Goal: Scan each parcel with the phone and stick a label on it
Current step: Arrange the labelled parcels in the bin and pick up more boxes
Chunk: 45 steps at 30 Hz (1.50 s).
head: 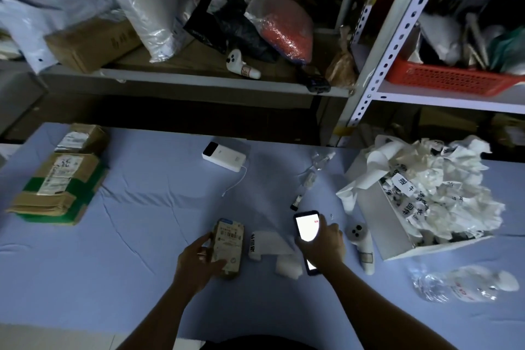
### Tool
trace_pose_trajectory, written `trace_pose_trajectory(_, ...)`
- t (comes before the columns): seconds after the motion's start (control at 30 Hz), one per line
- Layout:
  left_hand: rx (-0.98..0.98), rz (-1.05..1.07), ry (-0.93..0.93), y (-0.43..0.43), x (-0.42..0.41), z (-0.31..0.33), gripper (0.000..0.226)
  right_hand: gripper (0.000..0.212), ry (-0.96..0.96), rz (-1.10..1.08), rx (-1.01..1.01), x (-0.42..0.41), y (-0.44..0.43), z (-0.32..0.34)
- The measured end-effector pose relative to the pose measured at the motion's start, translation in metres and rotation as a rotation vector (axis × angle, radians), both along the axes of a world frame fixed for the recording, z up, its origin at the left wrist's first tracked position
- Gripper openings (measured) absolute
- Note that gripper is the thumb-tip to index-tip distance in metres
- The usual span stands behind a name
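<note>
The table (142,236) lay bare across its middle and along its near edge, with clutter at both ends. The left hand (196,261) reached forward, its grip closed around a small brown parcel (228,250) resting on the table. The right hand (322,244) clasped a lit phone (306,226), tilted up just right of the parcel. Two more parcels (56,182) sat stacked far left. One strip of labels (268,241) lay between the hands.
</note>
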<state>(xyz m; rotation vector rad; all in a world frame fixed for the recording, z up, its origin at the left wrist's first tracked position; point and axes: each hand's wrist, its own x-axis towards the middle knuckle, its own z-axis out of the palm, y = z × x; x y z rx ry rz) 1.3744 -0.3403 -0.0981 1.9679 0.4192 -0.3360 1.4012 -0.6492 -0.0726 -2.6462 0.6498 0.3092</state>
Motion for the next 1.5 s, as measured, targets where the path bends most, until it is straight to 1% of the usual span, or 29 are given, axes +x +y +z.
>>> trace_pose_trajectory(0.07, -0.008, 0.041, -0.001, 0.003, 0.002, 0.001, 0.072, 0.084, -0.090, -0.025, 0.095, 0.010, 0.014, 0.011)
trace_pose_trajectory(0.1, -0.015, 0.065, -0.003, 0.005, 0.003, 0.001, 0.066, 0.081, -0.104, -0.036, 0.158, 0.014, 0.021, 0.015)
trace_pose_trajectory(0.13, -0.016, 0.084, -0.008, 0.007, 0.003, 0.001, 0.061, 0.079, -0.099, -0.044, 0.231, 0.018, 0.028, 0.018)
trace_pose_trajectory(0.2, -0.004, 0.104, -0.018, 0.011, 0.002, 0.001, 0.058, 0.074, -0.066, -0.029, 0.386, 0.022, 0.039, 0.022)
trace_pose_trajectory(0.27, -0.001, 0.123, -0.029, 0.015, 0.001, 0.002, 0.060, 0.075, -0.004, 0.070, 0.455, 0.021, 0.049, 0.023)
trace_pose_trajectory(0.3, -0.003, 0.136, -0.035, 0.019, -0.001, 0.001, 0.061, 0.078, 0.040, 0.148, 0.430, 0.019, 0.055, 0.022)
trace_pose_trajectory(0.37, -0.011, 0.160, -0.052, 0.020, 0.001, 0.002, 0.060, 0.085, 0.128, 0.295, 0.309, 0.013, 0.059, 0.022)
trace_pose_trajectory(0.47, -0.029, 0.178, -0.074, 0.025, 0.003, 0.002, 0.055, 0.099, 0.239, 0.410, 0.194, 0.000, 0.063, 0.019)
trace_pose_trajectory(0.6, -0.037, 0.139, -0.061, 0.035, 0.003, -0.004, 0.072, 0.105, 0.275, 0.543, 0.049, -0.012, 0.059, 0.016)
trace_pose_trajectory(0.67, -0.049, 0.135, -0.056, 0.039, 0.002, -0.007, 0.075, 0.107, 0.274, 0.580, -0.008, -0.015, 0.056, 0.017)
trace_pose_trajectory(0.83, -0.040, 0.139, -0.066, 0.041, 0.002, -0.008, 0.072, 0.108, 0.248, 0.615, -0.065, -0.018, 0.054, 0.020)
trace_pose_trajectory(0.97, -0.056, 0.165, -0.087, 0.044, 0.002, -0.011, 0.069, 0.109, 0.239, 0.618, -0.049, -0.019, 0.054, 0.023)
trace_pose_trajectory(1.1, -0.052, 0.149, -0.082, 0.046, 0.002, -0.014, 0.072, 0.106, 0.192, 0.594, -0.052, -0.020, 0.056, 0.025)
trace_pose_trajectory(1.3, -0.070, 0.170, -0.086, 0.046, 0.002, -0.018, 0.072, 0.101, 0.168, 0.584, -0.038, -0.017, 0.058, 0.030)
trace_pose_trajectory(1.5, -0.069, 0.164, -0.092, 0.042, 0.004, -0.016, 0.072, 0.100, 0.142, 0.586, -0.053, -0.014, 0.053, 0.033)
